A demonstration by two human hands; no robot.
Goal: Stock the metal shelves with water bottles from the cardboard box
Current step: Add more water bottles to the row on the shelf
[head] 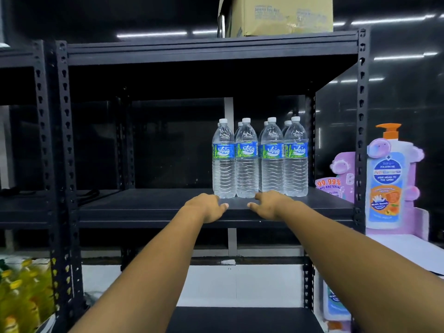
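Two hands reach onto the middle shelf (156, 207): the left hand (207, 207) and right hand (269, 205) lie with fingers loosely spread, holding nothing, at the bases of the front water bottles (259, 159). Those bottles stand upright in rows, right of centre. Above, a cardboard box (281, 15) sits on the top shelf (211, 45).

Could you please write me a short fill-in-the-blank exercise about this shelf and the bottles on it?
1. The water bottles stand on the ____ half of the shelf.
2. Each bottle cap is ____ in colour.
3. The left hand and right hand hold ____.
4. Atop the rack sits a cardboard ____.

Missing words: right; white; nothing; box
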